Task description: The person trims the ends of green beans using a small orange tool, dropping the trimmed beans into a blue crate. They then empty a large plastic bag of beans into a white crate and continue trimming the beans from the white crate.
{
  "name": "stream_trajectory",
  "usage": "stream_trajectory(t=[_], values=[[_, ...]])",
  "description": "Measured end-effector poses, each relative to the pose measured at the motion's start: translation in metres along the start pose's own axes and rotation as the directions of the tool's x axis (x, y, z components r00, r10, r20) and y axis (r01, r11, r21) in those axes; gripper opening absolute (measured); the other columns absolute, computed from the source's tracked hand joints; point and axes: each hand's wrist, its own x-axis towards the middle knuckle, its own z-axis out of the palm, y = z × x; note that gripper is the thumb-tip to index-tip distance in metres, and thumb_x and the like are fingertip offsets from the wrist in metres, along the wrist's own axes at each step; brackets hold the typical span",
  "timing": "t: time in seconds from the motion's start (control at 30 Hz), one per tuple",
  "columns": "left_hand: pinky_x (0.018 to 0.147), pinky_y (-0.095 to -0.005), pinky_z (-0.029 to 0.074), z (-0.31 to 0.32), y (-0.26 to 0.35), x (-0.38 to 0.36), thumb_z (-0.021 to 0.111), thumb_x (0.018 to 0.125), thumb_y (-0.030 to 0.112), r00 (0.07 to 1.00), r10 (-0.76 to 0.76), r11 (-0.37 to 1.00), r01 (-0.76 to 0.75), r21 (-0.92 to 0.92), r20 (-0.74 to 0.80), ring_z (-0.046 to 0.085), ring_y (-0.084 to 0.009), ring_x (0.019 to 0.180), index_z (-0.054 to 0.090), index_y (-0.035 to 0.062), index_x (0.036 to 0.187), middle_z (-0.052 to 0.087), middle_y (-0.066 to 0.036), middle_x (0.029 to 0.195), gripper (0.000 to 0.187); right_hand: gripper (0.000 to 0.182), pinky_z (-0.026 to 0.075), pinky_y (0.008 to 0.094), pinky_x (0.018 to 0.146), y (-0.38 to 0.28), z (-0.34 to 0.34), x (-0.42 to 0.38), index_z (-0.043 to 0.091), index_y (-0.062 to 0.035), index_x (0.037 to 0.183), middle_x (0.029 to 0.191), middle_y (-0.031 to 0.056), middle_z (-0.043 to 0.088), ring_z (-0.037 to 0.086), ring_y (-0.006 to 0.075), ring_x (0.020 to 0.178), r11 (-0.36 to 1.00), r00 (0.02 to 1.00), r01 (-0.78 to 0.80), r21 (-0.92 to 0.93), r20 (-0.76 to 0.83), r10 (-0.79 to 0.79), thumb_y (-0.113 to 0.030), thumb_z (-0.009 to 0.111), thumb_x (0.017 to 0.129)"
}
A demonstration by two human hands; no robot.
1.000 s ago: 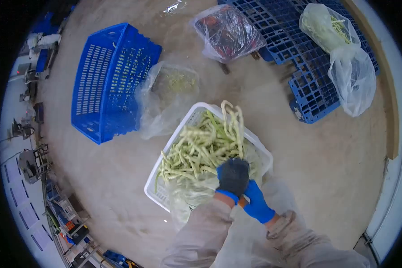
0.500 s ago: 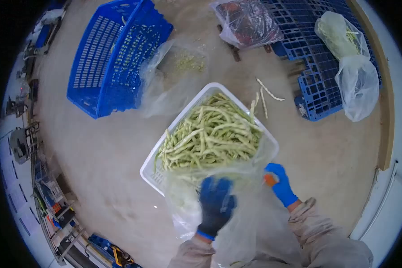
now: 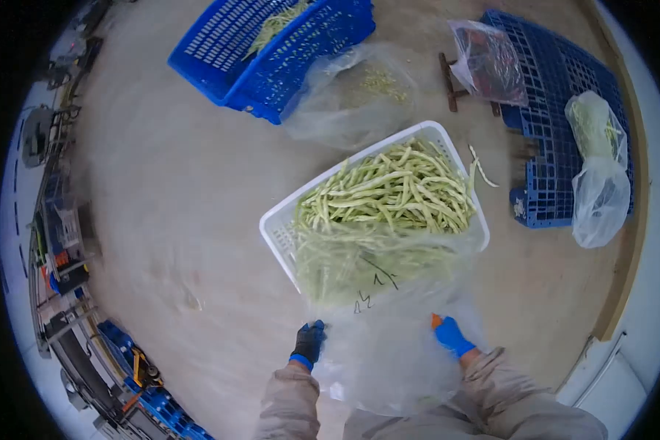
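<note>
Pale green beans (image 3: 400,187) are heaped in a white plastic basket (image 3: 275,227) on the floor. A clear plastic bag (image 3: 396,352) with black handwriting covers the near part of the heap and spreads toward me. My left hand (image 3: 309,343), in a dark blue glove, is closed on the bag's left edge. On the opposite edge, my right hand (image 3: 453,336), in a bright blue glove, is closed on the plastic. Orange shows at the right hand's fingertips; whether it belongs to the glove cannot be made out.
Beyond the basket lie a blue crate (image 3: 271,70) holding some beans and an opened clear bag (image 3: 352,95) with scraps. To the right are a blue pallet (image 3: 546,183), a filled bag (image 3: 488,62) and another bag (image 3: 598,169). Loose beans (image 3: 482,167) lie beside the basket.
My left hand has moved left and down from over the bag to its left edge. The bag is spread wider between both hands, its handwriting now visible. The view has shifted.
</note>
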Motion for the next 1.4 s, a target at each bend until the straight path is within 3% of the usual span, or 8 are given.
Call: stream_trajectory(t=[0.2, 0.53, 1.0, 1.13, 1.2, 1.3, 1.37, 1.4], values=[[0.047, -0.0232, 0.035, -0.021, 0.041, -0.089, 0.053, 0.088, 0.025, 0.952, 0.303, 0.952, -0.3, -0.064, 0.05, 0.043, -0.0069, 0.052, 0.063, 0.0067, 0.081, 0.051, 0.002, 0.06, 0.022, 0.022, 0.046, 0.0291, 0.067, -0.062, -0.041, -0.078, 0.062, 0.0028, 0.098, 0.088, 0.0064, 0.065, 0.057, 0.0126, 0.075, 0.889, 0.88, 0.423, -0.173, 0.312, -0.358, -0.011, 0.049, 0.087], [0.049, -0.0223, 0.039, -0.1, 0.059, -0.283, 0.048, 0.09, 0.022, 0.997, 0.073, 0.991, -0.076, 0.108, 0.028, 0.047, -0.005, 0.055, 0.062, 0.0038, 0.089, 0.054, 0.0, 0.062, 0.023, 0.028, 0.044, 0.0284, 0.078, -0.159, -0.085, -0.247, 0.06, 0.0014, 0.105, 0.101, 0.0087, 0.063, 0.057, 0.0134, 0.091, 0.964, 0.872, 0.18, -0.197, 0.486, -0.063, -0.02, 0.052, 0.088], [0.064, -0.0405, 0.05, -0.086, 0.018, -0.317, 0.058, 0.067, 0.001, 0.68, 0.713, 0.536, -0.685, 0.493, 0.17, 0.058, -0.0298, 0.084, 0.058, 0.0079, 0.104, 0.059, -0.011, 0.092, 0.038, 0.025, 0.045, 0.0307, 0.077, -0.203, -0.16, -0.32, 0.059, 0.0007, 0.107, 0.094, 0.0055, 0.062, 0.054, 0.0144, 0.087, 0.946, 0.793, -0.125, -0.301, 0.543, 0.277, -0.011, 0.053, 0.086], [0.064, -0.0332, 0.048, -0.091, 0.006, -0.404, 0.054, 0.085, 0.013, 0.953, 0.277, 0.917, -0.3, 0.263, 0.124, 0.059, -0.0255, 0.076, 0.059, 0.0072, 0.102, 0.057, -0.01, 0.086, 0.018, 0.026, 0.044, 0.0302, 0.078, -0.209, -0.156, -0.316, 0.058, 0.001, 0.107, 0.096, 0.0061, 0.061, 0.054, 0.0144, 0.087, 0.943, 0.815, -0.101, -0.317, 0.517, 0.261, -0.011, 0.053, 0.085], [0.064, -0.0359, 0.049, -0.089, -0.007, -0.422, 0.06, 0.079, 0.01, 0.508, 0.792, 0.367, -0.84, 0.399, 0.34, 0.059, -0.0284, 0.067, 0.059, 0.0056, 0.101, 0.059, -0.012, 0.087, 0.022, 0.026, 0.044, 0.0299, 0.078, -0.212, -0.15, -0.302, 0.058, 0.0012, 0.107, 0.097, 0.0064, 0.061, 0.054, 0.0144, 0.088, 0.944, 0.838, -0.064, -0.324, 0.496, 0.228, -0.012, 0.054, 0.085], [0.067, -0.0351, 0.05, -0.065, 0.004, -0.42, 0.061, 0.076, 0.011, 0.645, 0.653, 0.726, -0.682, -0.086, 0.397, 0.06, -0.0296, 0.073, 0.06, 0.006, 0.1, 0.06, -0.012, 0.093, 0.025, 0.027, 0.044, 0.0295, 0.078, -0.223, -0.132, -0.269, 0.058, 0.0014, 0.107, 0.098, 0.0069, 0.061, 0.054, 0.0143, 0.088, 0.943, 0.872, 0.016, -0.333, 0.466, 0.15, -0.012, 0.054, 0.084], [0.073, -0.0399, 0.046, -0.036, 0.022, -0.383, 0.062, 0.076, 0.018, 0.266, 0.925, 0.221, -0.957, 0.186, 0.27, 0.059, -0.0261, 0.081, 0.06, 0.0081, 0.099, 0.061, -0.01, 0.098, 0.025, 0.027, 0.044, 0.0293, 0.079, -0.226, -0.115, -0.25, 0.058, 0.0015, 0.107, 0.099, 0.0072, 0.06, 0.054, 0.0143, 0.089, 0.944, 0.902, 0.06, -0.324, 0.424, 0.088, -0.012, 0.054, 0.084], [0.079, -0.0388, 0.047, -0.025, 0.051, -0.365, 0.054, 0.08, 0.018, 0.285, 0.804, 0.313, -0.949, 0.037, 0.522, 0.057, -0.031, 0.093, 0.06, 0.0112, 0.105, 0.06, -0.013, 0.102, 0.027, 0.028, 0.044, 0.0291, 0.079, -0.223, -0.109, -0.244, 0.057, 0.0016, 0.108, 0.099, 0.0074, 0.06, 0.054, 0.0143, 0.089, 0.943, 0.915, 0.088, -0.321, 0.4, 0.05, -0.012, 0.054, 0.084]])
